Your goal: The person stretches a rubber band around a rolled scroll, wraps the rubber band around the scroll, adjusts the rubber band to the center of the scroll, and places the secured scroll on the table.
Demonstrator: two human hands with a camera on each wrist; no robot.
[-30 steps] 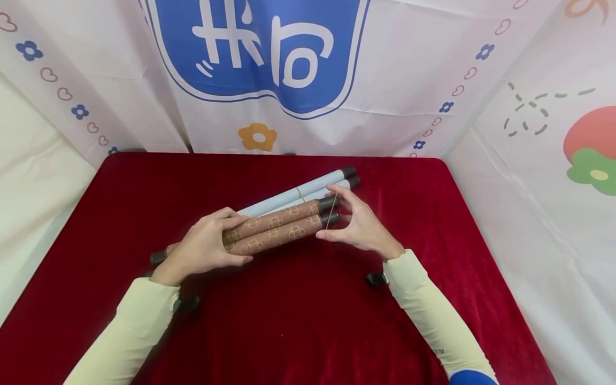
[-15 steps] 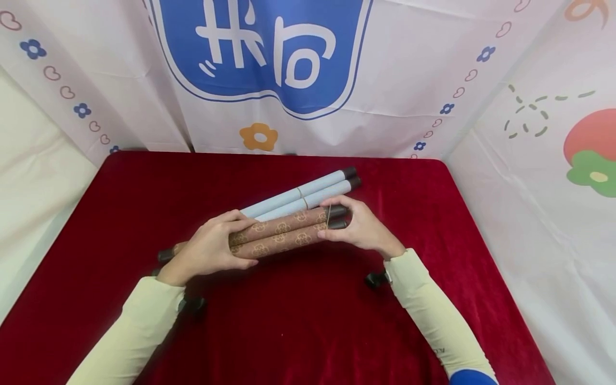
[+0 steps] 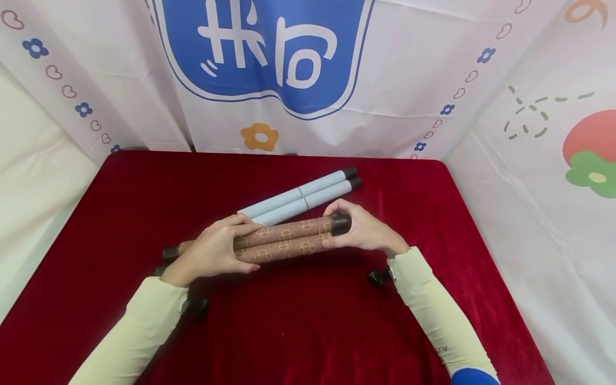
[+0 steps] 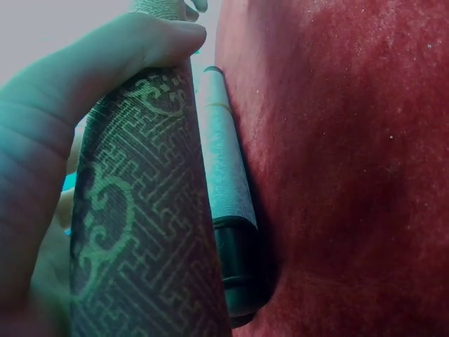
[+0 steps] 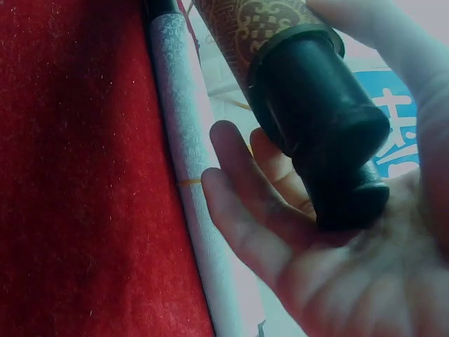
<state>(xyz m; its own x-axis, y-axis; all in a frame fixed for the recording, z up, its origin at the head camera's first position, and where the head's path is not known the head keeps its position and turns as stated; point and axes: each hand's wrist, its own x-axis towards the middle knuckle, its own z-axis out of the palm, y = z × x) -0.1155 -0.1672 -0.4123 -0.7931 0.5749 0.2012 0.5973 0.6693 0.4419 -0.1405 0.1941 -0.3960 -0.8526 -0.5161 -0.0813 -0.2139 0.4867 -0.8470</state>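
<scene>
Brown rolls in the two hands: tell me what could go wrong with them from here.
The brown rolls could slide lengthwise past each other if the left hand loosens around them. The right hand might lose its grip near the black ends. Moved backward, they could nudge the pale blue rolls lying close behind.

The gripped rolls (image 3: 286, 248) were brown, with gold flowers and angular lines; their caps (image 3: 341, 223) at the right hand (image 3: 364, 230) were black. Just beyond the grip, the other rolls (image 3: 284, 199) were pale blue, with black ends and a tan band (image 3: 305, 202). Beneath, the cloth (image 3: 298, 321) was deep red.
</scene>
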